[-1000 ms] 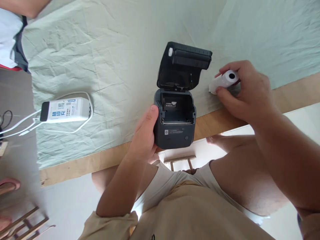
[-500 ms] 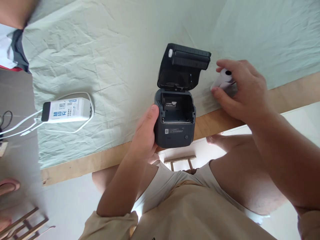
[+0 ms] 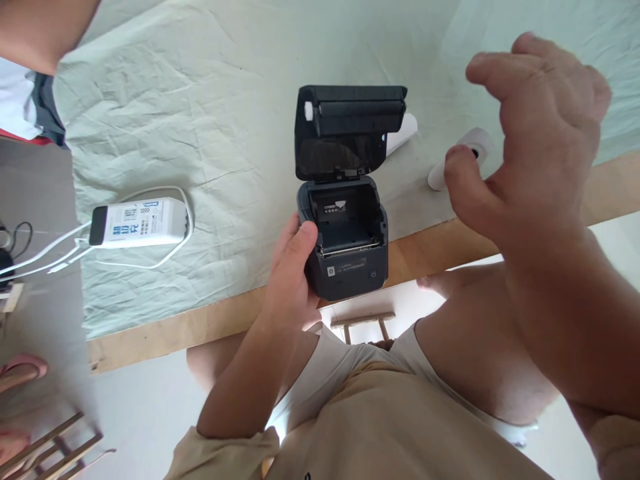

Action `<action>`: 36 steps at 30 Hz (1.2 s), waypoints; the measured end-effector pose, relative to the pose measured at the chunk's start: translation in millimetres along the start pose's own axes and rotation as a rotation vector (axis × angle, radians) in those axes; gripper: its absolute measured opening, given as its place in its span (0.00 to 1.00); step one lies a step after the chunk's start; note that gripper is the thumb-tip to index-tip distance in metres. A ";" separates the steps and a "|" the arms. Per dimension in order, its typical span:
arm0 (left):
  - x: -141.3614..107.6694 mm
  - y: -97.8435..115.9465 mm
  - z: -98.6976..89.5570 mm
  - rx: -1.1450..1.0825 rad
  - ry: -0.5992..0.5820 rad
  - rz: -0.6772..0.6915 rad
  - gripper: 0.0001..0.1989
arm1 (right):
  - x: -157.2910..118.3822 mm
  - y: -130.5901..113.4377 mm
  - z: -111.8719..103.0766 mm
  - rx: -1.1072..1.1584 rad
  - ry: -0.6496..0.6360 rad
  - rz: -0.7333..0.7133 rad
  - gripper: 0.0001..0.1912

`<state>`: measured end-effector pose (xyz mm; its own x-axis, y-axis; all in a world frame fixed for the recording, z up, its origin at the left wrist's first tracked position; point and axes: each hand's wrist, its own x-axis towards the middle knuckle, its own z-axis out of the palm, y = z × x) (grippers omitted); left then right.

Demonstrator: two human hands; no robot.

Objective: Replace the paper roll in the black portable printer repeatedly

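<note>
My left hand (image 3: 290, 273) is closed around the left side of a dark portable label printer (image 3: 347, 273), its thumb on the upper edge. The printer's lid (image 3: 345, 157) stands swung up, showing a black roller, and the bay below holds no roll. To the right, my right hand (image 3: 540, 140) is raised with fingers spread and nothing in its grasp. Beside its thumb, a white paper roll (image 3: 477, 140) with a dark core lies on the cloth, partly covered by the thumb. Another white paper piece (image 3: 404, 132) shows behind the lid; its full shape is hidden.
A pale green cloth (image 3: 225, 133) covers the table, whose wooden edge (image 3: 175, 327) runs in front of me. On the left lies a white power strip (image 3: 143, 223) with white cables. Another person's arm (image 3: 45, 30) reaches in at the top left.
My right hand has moved up and right, away from the paper roll, and its fingers have opened. The printer has shifted slightly left and turned, and white paper now shows behind its lid.
</note>
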<state>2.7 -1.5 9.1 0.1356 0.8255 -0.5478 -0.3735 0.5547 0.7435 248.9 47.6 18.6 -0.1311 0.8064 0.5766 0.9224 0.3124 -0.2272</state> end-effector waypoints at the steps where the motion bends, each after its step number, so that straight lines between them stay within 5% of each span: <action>1: -0.4 -0.3 -0.4 -0.009 -0.002 0.011 0.27 | -1.4 2.7 2.8 -0.030 -0.028 0.011 0.31; 5: -0.5 -1.9 -2.3 -0.022 0.007 0.053 0.28 | -8.8 16.2 15.6 -0.079 -0.204 0.101 0.28; 9: 1.0 -1.8 -2.2 -0.013 -0.011 0.025 0.31 | -11.1 23.9 16.7 -0.096 -0.183 0.103 0.27; 23: 6.4 -4.9 5.3 -0.027 0.013 0.186 0.17 | -11.4 47.3 8.8 -0.035 -0.374 0.216 0.25; 30: 8.4 -3.9 6.5 -0.064 -0.030 0.194 0.15 | -14.8 50.5 12.1 0.089 -0.293 0.237 0.33; 36: 7.0 -3.5 7.5 -0.046 -0.008 0.200 0.17 | -22.8 57.0 19.9 0.136 -0.192 0.107 0.24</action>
<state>11.8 3.1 5.4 0.0615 0.9195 -0.3883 -0.4350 0.3748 0.8187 297.2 57.0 -23.1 -0.1137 0.9149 0.3874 0.8792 0.2742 -0.3895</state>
